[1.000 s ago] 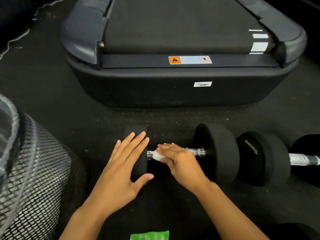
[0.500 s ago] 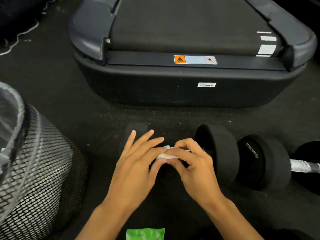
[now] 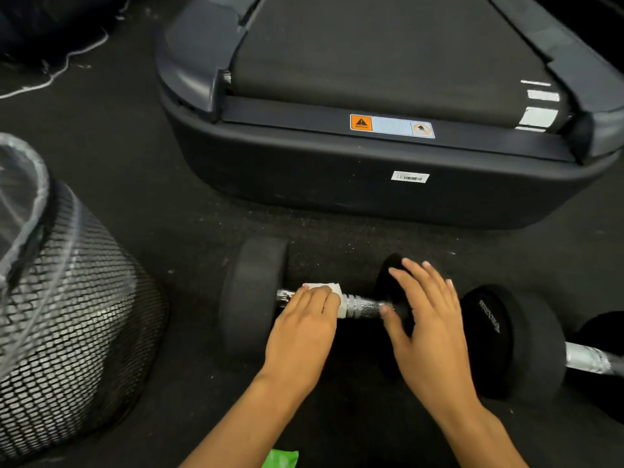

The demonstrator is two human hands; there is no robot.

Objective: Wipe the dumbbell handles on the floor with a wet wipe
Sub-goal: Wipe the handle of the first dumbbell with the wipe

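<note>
A: Which step is this?

B: The wiping itself, I'd say. The left hand (image 3: 305, 327) lies over the chrome handle (image 3: 363, 307) of the near dumbbell (image 3: 251, 295), fingers curled down onto the white wet wipe (image 3: 337, 293) so it is pressed and half wrapped round the bar, close to the left weight.

A: And the other hand?

B: The right hand (image 3: 429, 327) is flat, fingers straight and spread, resting on the right-hand weight; it looks like bracing, so the dumbbell doesn't roll on the floor (image 3: 135, 184). Its thumb sits just beside the bare end of the handle.

A: What does the next move call for?

B: Probably drawing the wipe along toward the right weight, since that knurled stretch lies uncovered, while the flat hand holds the weight steady.

A: Is that all?

B: No. A second dumbbell (image 3: 521, 336) lies touching or just beside the first, its taped handle (image 3: 591, 361) untouched. A green packet (image 3: 280, 459) shows at the bottom edge, a mesh bin (image 3: 74, 315) on the left, a treadmill (image 3: 371, 184) beyond.
</note>
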